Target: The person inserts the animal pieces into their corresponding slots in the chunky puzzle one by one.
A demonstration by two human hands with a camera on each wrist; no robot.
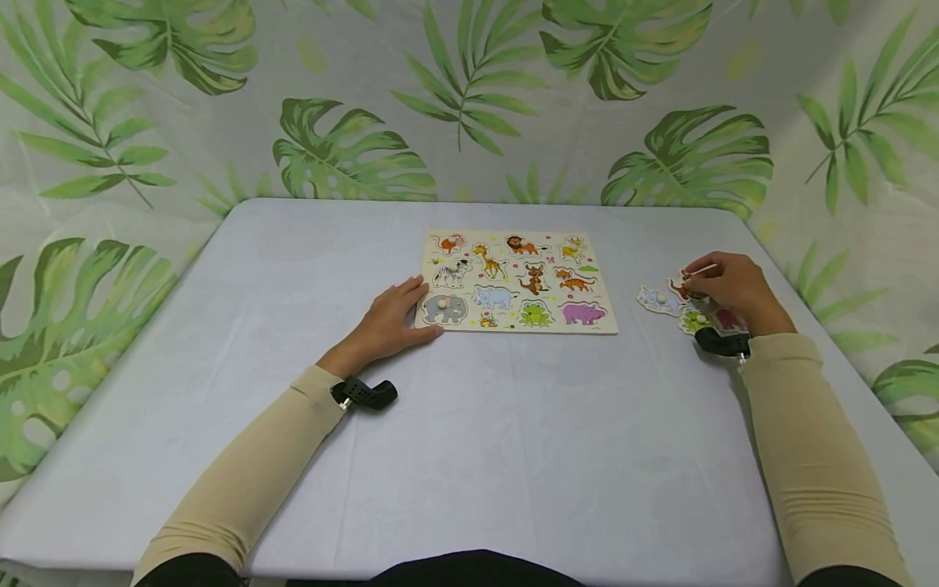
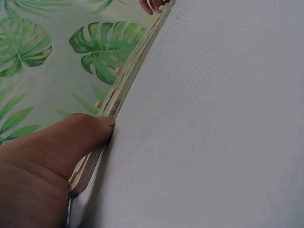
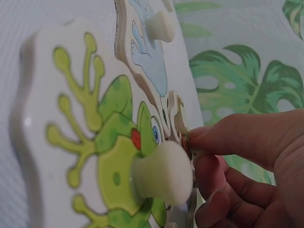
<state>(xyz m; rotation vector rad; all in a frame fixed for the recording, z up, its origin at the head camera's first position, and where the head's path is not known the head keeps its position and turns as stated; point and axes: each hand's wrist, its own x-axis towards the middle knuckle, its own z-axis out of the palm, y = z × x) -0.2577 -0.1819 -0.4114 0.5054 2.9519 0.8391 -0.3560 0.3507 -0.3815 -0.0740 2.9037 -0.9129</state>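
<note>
I see my left hand [image 1: 392,316] lying flat with relaxed fingers against the near left corner of the puzzle board [image 1: 517,280] on the table [image 1: 469,432], while my right hand [image 1: 734,289] has its fingers curled, pinching a brown piece [image 1: 679,289] among the loose ones right of the board. The right wrist view shows the frog piece [image 3: 102,152] with its white knob close beside those fingertips [image 3: 202,135]; the left wrist view shows only my thumb [image 2: 71,137] pressed to the board's edge
</note>
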